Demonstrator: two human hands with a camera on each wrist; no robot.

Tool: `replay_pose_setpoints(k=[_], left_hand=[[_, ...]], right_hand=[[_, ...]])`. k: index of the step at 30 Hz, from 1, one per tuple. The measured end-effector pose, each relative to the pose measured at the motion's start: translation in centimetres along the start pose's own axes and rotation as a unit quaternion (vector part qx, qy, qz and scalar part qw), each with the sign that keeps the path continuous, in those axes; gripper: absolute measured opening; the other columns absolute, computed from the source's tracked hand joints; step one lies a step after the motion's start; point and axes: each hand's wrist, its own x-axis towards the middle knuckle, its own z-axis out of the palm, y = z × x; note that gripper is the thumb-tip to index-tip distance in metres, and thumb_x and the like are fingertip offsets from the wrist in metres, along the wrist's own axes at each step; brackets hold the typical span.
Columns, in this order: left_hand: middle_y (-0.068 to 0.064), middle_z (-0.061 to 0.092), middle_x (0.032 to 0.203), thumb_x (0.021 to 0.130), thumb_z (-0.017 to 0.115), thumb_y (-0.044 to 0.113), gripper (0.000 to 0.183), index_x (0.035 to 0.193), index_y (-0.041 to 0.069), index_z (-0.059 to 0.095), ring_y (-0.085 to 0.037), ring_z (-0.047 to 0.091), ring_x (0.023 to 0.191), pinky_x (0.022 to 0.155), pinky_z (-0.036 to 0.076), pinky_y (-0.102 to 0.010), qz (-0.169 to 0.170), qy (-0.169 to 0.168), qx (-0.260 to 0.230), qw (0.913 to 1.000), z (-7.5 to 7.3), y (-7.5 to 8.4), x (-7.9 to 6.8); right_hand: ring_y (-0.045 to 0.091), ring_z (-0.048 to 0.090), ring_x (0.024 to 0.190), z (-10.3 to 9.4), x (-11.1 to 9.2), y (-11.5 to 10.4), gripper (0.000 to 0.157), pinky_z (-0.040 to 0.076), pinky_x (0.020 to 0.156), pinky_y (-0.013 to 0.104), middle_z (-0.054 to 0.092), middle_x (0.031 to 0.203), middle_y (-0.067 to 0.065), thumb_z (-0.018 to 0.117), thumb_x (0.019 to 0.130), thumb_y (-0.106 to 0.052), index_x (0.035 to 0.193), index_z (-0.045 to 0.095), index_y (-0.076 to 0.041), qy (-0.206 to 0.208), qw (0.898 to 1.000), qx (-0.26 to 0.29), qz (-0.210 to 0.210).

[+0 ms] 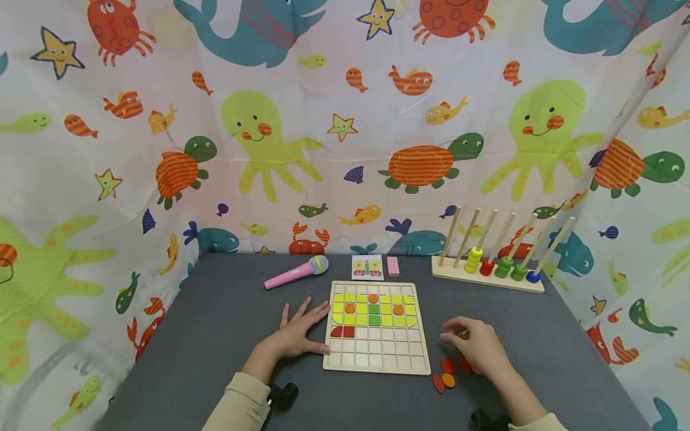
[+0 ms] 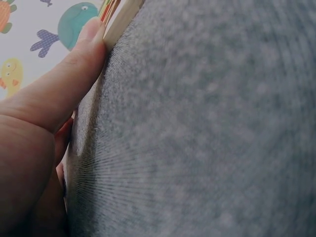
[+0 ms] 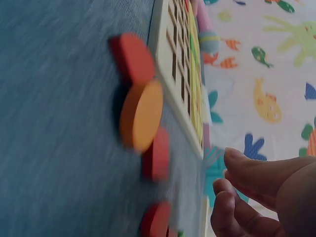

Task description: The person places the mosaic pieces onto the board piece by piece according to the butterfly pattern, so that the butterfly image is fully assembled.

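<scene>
The pale wooden grid board [image 1: 380, 362] bears yellow, green, orange and red pieces, with its lower cells mostly bare. My left hand [image 1: 293, 335] lies at its left side, fingers spread, thumb [image 2: 81, 66] against the board's edge. My right hand [image 1: 477, 344] hovers right of the board with bent fingers; I cannot tell whether a small piece is between them. Below it lie a red square [image 1: 448, 366], an orange disc [image 1: 448, 380] and a red leaf-shaped piece [image 1: 438, 384]. More red pieces [image 3: 157, 219] lie close by, partly hidden by the hand in the head view.
Behind the board are a patterned picture card [image 1: 368, 267], a pink block [image 1: 393, 266] and a pink toy microphone [image 1: 296, 273]. A wooden peg rack [image 1: 487, 278] with coloured rings stands at the back right. A sea-animal curtain [image 1: 334, 173] hangs behind the grey table [image 1: 215, 335].
</scene>
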Motion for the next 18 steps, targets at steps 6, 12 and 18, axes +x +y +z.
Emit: replay_pose_setpoints(k=[6,12,18], left_hand=[[0.015,0.018,0.168,0.072,0.074,0.073,0.108,0.161,0.040,0.021,-0.027,-0.007,0.158,0.114,-0.022,-0.068,0.002,0.000,0.001,1.0000,0.0,-0.1,0.1],[0.014,0.018,0.168,0.072,0.073,0.074,0.109,0.161,0.039,0.021,-0.028,-0.006,0.158,0.115,-0.020,-0.067,0.011,0.011,0.006,0.9999,0.0,-0.2,0.0],[0.011,0.020,0.169,0.073,0.074,0.073,0.109,0.161,0.036,0.023,-0.030,-0.004,0.158,0.114,-0.020,-0.068,0.019,0.012,-0.001,0.9997,0.1,-0.3,0.0]], right_hand=[[0.012,0.060,0.071,-1.6,-1.0,2.4,0.025,0.049,0.062,0.031,0.073,0.090,-0.001,0.081,0.087,-0.031,0.102,0.076,-0.012,-0.024,0.999,-0.014,0.033],[0.013,0.058,0.071,-2.6,-1.4,3.9,0.031,0.049,0.064,0.035,0.069,0.081,-0.004,0.082,0.083,-0.039,0.094,0.074,-0.012,-0.048,0.995,-0.064,0.057],[0.016,0.053,0.065,-2.6,-1.6,4.3,0.037,0.040,0.059,0.032,0.062,0.072,-0.003,0.083,0.080,-0.047,0.086,0.070,-0.013,-0.055,0.992,-0.073,0.085]])
